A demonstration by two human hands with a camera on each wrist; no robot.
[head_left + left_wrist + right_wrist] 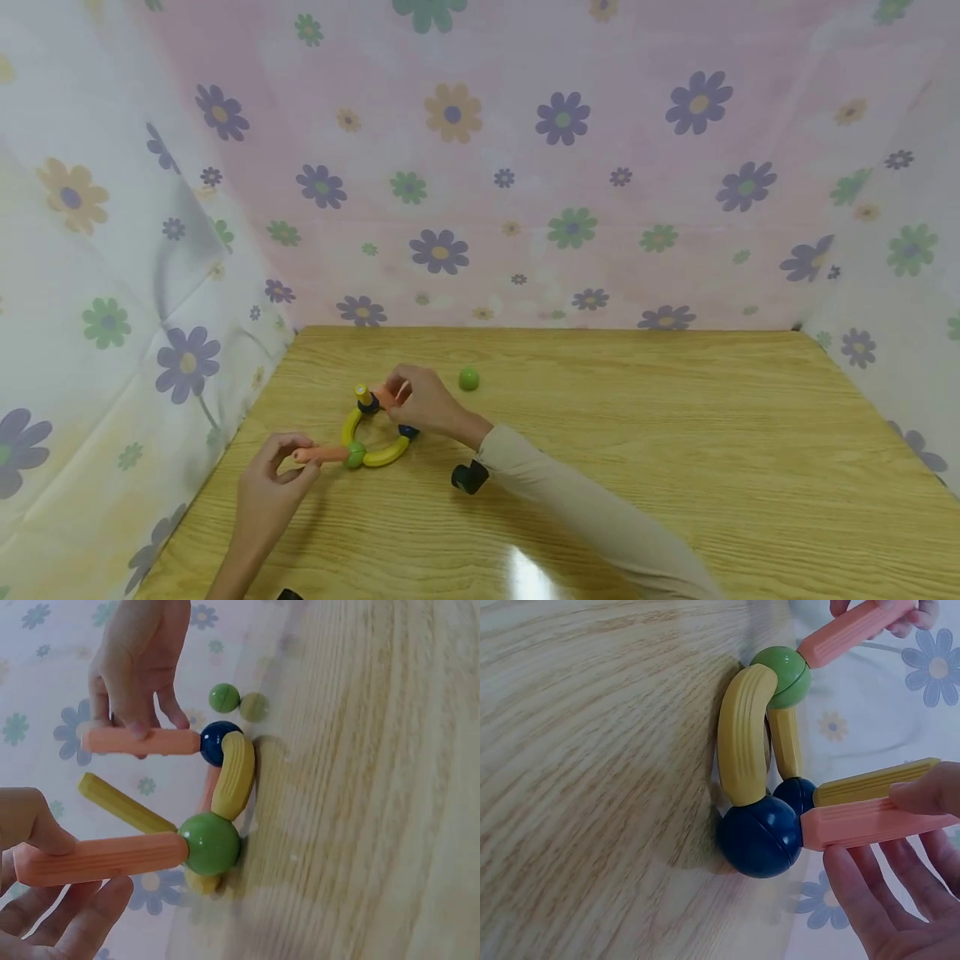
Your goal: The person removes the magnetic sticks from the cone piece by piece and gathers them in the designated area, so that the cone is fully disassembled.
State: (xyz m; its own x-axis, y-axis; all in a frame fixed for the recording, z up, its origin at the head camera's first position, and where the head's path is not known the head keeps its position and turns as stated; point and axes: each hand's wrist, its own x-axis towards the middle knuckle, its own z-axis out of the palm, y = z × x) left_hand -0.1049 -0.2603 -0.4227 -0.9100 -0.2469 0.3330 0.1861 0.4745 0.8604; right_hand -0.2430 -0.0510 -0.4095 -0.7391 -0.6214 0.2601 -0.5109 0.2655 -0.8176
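On the wooden table a ring of curved yellow rods [385, 454] joins a green ball [210, 844] and two blue balls [757, 840]. My left hand [272, 487] pinches a straight orange rod [105, 859] that sticks up from the green ball. With thumb and fingers, my right hand [431, 404] holds another straight orange rod [877, 823], which meets the nearer blue ball in the right wrist view. A straight yellow rod [124, 802] stands on the other blue ball, untouched. Part of an orange piece behind the ring is mostly hidden.
A loose green ball [468, 378] lies beyond the right hand. A black curved piece [470, 477] sits beside the right sleeve, and a dark object [288, 595] shows at the bottom edge. Flower-patterned cloth [510, 200] surrounds the table's back and sides.
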